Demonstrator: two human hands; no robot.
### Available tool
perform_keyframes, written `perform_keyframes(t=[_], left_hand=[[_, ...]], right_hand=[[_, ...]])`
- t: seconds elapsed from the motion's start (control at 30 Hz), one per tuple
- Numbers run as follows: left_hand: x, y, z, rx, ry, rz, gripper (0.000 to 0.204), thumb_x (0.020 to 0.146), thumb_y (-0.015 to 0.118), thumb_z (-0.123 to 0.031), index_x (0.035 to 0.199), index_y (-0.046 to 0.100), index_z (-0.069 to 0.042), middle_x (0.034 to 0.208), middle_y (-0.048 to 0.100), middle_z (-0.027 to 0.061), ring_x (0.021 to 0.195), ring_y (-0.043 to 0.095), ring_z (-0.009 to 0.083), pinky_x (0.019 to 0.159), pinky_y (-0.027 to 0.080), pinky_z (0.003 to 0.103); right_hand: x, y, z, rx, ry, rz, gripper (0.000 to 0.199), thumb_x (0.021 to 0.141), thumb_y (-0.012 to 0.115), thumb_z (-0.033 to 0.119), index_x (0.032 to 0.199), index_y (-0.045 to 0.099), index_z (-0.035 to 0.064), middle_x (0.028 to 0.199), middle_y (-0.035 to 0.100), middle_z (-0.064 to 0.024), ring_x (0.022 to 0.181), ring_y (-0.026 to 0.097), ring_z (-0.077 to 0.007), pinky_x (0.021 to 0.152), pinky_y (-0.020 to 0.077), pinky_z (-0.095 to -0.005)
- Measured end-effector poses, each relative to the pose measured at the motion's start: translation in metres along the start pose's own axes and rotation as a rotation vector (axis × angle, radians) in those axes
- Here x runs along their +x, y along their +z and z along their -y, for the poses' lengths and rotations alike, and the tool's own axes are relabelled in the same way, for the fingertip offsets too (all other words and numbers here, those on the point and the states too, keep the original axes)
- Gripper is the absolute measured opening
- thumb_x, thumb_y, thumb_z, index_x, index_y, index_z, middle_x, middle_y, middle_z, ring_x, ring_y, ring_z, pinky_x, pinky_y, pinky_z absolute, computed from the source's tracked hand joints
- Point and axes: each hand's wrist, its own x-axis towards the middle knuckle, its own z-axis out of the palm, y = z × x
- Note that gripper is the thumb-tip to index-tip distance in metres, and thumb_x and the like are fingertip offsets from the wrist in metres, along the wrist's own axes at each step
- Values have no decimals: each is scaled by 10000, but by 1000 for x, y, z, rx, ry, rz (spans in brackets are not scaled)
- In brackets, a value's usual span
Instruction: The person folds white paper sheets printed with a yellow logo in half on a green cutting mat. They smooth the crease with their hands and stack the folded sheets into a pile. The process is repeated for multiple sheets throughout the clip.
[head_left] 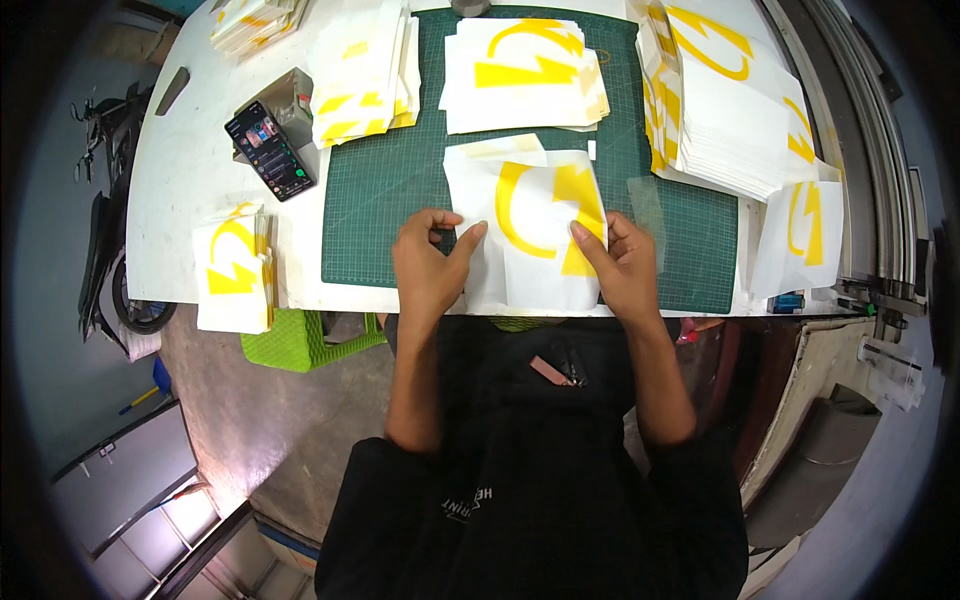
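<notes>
A white paper sheet (535, 270) with a bold yellow print lies before me at the near edge of the green cutting mat (375, 205). My left hand (432, 260) pinches its left side, thumb on top. At the right side my right hand (622, 262) grips it, the thumb resting on the yellow print and the fingers curled behind the edge. Beneath its far edge another pale piece of paper (495, 147) sticks out. Farther back on the mat sits a stack of matching printed papers (525, 75).
More stacks of printed paper stand at the back left (360, 75), right (725, 120) and left edge (232, 265). A phone (270, 150) leans on a grey box (290, 105). One loose printed sheet (800, 235) overhangs the right edge. A green plastic stool (300, 340) stands below the table.
</notes>
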Motion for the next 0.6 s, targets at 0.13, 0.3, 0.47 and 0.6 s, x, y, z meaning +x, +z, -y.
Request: perform_keyframes(t=[0.13,0.3,0.47,0.6], left_hand=[[-12,-3,-11,-418,-9,-4,466,861,873,-128,1215,629,53,960,748,112,927,693,181,833,557,337],[-12,-16,-18,-802,-77,175,381,888,809,39,1216,616,68,1048,768,139,943,725,138,854,588,271],[-13,-33,-25,-766,-37,278,363,890,803,51,1205,624,76,1000,776,132,892,732,124,827,596,266],[-16,-38,-21,-683,-48,257,349,886,813,44,1187,637,74,937,779,126,827,732,115,766,594,254]], right_hand=[[-5,-2,5,237,22,39,229,988,741,70,1173,670,-45,1079,746,-81,953,691,-86,834,548,-241],[-6,2,29,194,32,123,352,942,774,16,1260,641,-59,1111,749,-95,956,711,-112,851,574,-264],[-7,-7,32,236,98,145,364,906,792,-29,1243,662,-73,1127,759,-131,952,733,-133,824,601,-267],[-6,-18,24,239,61,121,262,899,794,-41,1141,698,-69,1074,777,-158,915,750,-141,806,609,-267]])
